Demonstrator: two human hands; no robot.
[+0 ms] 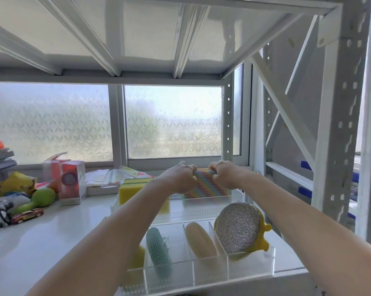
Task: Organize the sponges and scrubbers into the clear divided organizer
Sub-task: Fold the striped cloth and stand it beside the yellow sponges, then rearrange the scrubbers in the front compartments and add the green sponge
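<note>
Both my hands grip the top edge of a rainbow-striped sponge stack (208, 185) standing upright in the far clear bin (201, 212). My left hand (178, 177) holds its left end, my right hand (227, 175) its right end. A yellow and green sponge (130, 190) stands at that bin's left. Nearer to me, the clear divided organizer (253, 262) holds a teal scrubber (159, 249), a cream scrubber (200, 240) and a round silver scrubber with yellow backing (238, 227), each in its own compartment. A yellow item (137, 256) shows partly behind my left forearm.
The white shelf surface (52, 238) carries clutter at the left: a toy car (27, 215), a green rounded object (42, 198), a red boxed item (71, 182) and papers (107, 177). A frosted window (171, 124) closes the back. White shelf uprights (334, 135) stand at the right.
</note>
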